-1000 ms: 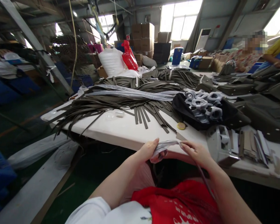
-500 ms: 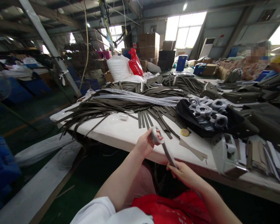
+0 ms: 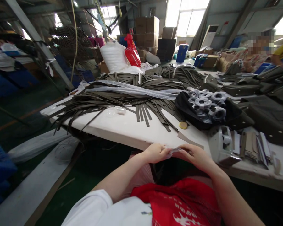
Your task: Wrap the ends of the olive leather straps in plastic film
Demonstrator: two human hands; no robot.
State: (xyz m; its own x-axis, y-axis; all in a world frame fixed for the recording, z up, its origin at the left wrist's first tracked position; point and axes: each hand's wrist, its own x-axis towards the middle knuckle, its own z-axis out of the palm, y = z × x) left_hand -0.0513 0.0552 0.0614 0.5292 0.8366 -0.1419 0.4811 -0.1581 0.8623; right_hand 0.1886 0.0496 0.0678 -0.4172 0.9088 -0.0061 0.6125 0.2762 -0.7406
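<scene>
Just off the table's front edge, my left hand (image 3: 157, 153) and my right hand (image 3: 195, 154) come together with fingers closed. Between them they pinch a strap wrapped in clear plastic film (image 3: 173, 151); most of it is hidden by the fingers. Beyond the hands, dark olive straps (image 3: 142, 115) lie fanned out over the white table (image 3: 122, 128). To the right, coiled straps in plastic wrap (image 3: 202, 102) sit in a heap on black fabric (image 3: 184, 108). A yellow disc (image 3: 183, 125) lies in front of that heap.
A tape dispenser (image 3: 223, 142) stands at the table's right front edge, beside a row of flat strips (image 3: 250, 144). Olive bag pieces (image 3: 269, 116) cover the right side. A white plastic-wrapped bundle (image 3: 113, 56) and a red bag (image 3: 132, 53) stand behind. Another person (image 3: 254, 59) is at the far right.
My right hand has risen to meet the left, which has lowered slightly. The wrapped roll that showed in my left hand is now mostly covered by fingers. The view has tilted down slightly.
</scene>
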